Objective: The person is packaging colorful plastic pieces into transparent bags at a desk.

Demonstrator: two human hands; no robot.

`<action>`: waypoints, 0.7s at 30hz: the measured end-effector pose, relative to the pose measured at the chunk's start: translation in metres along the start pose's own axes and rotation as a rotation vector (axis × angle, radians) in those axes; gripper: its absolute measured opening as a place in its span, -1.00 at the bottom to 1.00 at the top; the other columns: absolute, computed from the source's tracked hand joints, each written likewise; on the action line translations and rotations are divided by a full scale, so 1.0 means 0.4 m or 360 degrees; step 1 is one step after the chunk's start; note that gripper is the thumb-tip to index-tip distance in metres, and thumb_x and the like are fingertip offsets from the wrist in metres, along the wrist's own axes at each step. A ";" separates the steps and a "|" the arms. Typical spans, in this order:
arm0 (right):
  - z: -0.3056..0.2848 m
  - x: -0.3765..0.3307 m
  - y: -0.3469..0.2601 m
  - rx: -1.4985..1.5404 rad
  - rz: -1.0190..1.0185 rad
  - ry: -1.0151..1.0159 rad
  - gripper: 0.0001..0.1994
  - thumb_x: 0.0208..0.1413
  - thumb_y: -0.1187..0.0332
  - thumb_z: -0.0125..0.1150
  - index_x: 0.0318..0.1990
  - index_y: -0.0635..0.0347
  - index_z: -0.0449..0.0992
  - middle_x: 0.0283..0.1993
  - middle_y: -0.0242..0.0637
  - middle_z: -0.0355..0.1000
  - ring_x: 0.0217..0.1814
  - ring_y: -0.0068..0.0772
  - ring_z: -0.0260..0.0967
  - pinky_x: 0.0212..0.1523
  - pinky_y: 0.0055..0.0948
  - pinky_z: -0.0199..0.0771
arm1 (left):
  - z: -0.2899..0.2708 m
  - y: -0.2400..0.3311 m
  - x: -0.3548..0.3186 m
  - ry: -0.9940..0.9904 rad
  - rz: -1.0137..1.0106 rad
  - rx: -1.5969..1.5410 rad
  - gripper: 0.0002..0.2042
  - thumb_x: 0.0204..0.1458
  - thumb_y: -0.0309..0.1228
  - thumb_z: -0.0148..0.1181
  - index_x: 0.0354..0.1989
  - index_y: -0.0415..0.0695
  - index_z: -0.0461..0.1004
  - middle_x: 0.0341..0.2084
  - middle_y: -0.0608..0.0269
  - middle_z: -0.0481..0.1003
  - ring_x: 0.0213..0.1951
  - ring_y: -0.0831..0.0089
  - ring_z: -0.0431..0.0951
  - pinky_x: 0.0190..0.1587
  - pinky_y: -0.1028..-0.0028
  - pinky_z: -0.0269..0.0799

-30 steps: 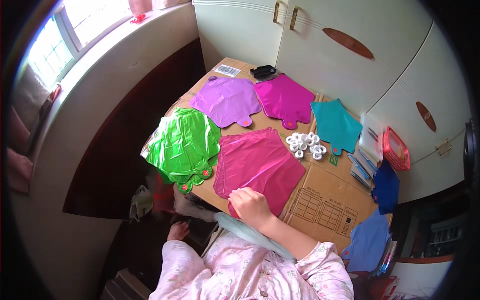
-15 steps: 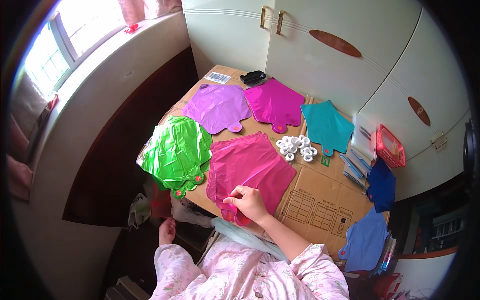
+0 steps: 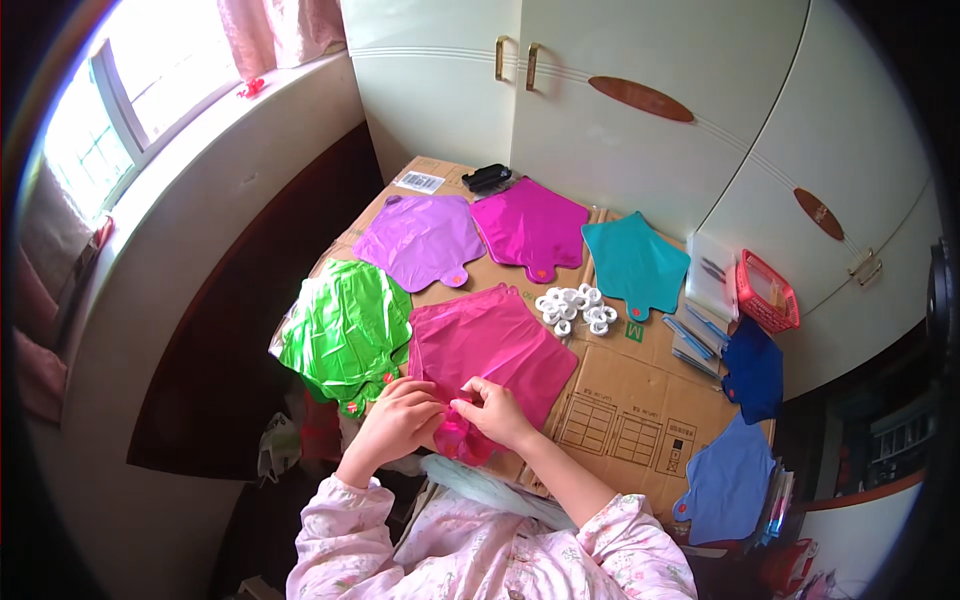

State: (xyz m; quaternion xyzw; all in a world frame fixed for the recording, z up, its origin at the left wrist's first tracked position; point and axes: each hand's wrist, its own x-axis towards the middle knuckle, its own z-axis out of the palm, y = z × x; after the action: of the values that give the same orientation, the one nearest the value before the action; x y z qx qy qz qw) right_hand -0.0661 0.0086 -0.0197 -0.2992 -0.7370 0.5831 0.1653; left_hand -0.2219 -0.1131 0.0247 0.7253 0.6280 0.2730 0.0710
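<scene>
A flat, deep pink foil balloon (image 3: pixel 500 340) lies on the cardboard in front of me, its narrow neck end pointing toward my body. My right hand (image 3: pixel 492 415) pinches the balloon near that neck, thumb against forefinger. On the other side, my left hand (image 3: pixel 398 425) has its fingers curled over the edge by the neck, closed on the foil; its fingertips are partly hidden. Crumpled pink foil shows just below both hands. A shiny green foil balloon stack (image 3: pixel 345 330) lies beside my left hand. Small white rings (image 3: pixel 577 308) are heaped beyond the pink balloon.
Purple (image 3: pixel 420 240), magenta (image 3: pixel 532 225) and teal (image 3: pixel 638 265) foil balloons line the far part of the cardboard (image 3: pixel 610 385). Dark blue (image 3: pixel 752 370) and light blue (image 3: pixel 728 480) ones lie right, near a red basket (image 3: pixel 767 290). White cabinets (image 3: pixel 640 150) stand behind.
My left hand has come up from beside the table to the pink balloon's neck, next to my right hand. The right hand keeps its pinch. The whole view has shifted slightly.
</scene>
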 end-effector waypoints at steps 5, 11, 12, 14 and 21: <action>-0.008 0.006 0.046 0.0787 -0.0050 -0.0251 -0.85 0.13 0.45 0.14 -0.14 0.23 0.42 -0.24 -0.52 0.39 -0.27 -0.75 0.29 -0.19 -0.67 0.33 | 0.035 -0.034 0.041 -0.0319 -0.0107 0.0345 -0.55 -0.19 -0.15 0.30 -0.12 -0.12 0.45 -0.01 0.08 0.39 0.01 0.13 0.38 0.01 0.18 0.29; -0.119 -0.033 -0.009 0.1476 -0.0006 -0.0092 -0.79 0.15 0.44 0.11 -0.06 0.20 0.41 -0.18 -0.38 0.45 -0.17 -0.64 0.39 -0.14 -0.64 0.40 | 0.040 -0.030 0.082 -0.0402 -0.0150 0.0692 -0.01 -0.48 0.31 0.27 0.21 0.04 0.22 0.22 -0.20 0.11 0.13 0.00 0.24 0.05 0.16 0.21; -0.158 -0.045 -0.018 0.1561 -0.0030 0.0017 -0.76 0.15 0.40 0.11 -0.03 0.20 0.40 -0.16 -0.34 0.45 -0.16 -0.57 0.42 -0.14 -0.59 0.44 | 0.046 -0.035 0.086 -0.0460 -0.0190 0.0666 0.08 -0.54 0.34 0.27 0.28 0.08 0.14 0.21 -0.24 0.11 0.16 -0.02 0.20 0.09 0.15 0.15; -0.244 -0.076 -0.084 0.1827 -0.0160 0.0026 -0.70 0.14 0.30 0.13 0.00 0.22 0.38 -0.13 -0.26 0.47 -0.15 -0.44 0.46 -0.15 -0.48 0.51 | 0.035 -0.028 0.079 -0.0431 -0.0187 0.0696 0.06 -0.55 0.33 0.27 0.25 0.05 0.18 0.20 -0.25 0.12 0.16 -0.02 0.19 0.10 0.13 0.15; -0.546 -0.260 -0.167 0.1926 -0.0603 0.0945 -0.57 0.05 0.20 0.20 0.01 0.27 0.36 -0.05 -0.17 0.42 -0.03 -0.27 0.42 -0.02 -0.28 0.46 | 0.033 -0.030 0.089 -0.0434 -0.0153 0.0689 0.05 -0.57 0.33 0.29 0.22 0.02 0.22 0.18 -0.24 0.13 0.17 -0.04 0.18 0.13 0.10 0.12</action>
State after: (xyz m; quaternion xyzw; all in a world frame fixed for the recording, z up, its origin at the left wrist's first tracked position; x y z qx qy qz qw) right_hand 0.1264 0.0991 0.1133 -0.1677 -0.2459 0.7457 0.5961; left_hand -0.2238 -0.0737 0.0190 0.7230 0.6902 0.0282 0.0111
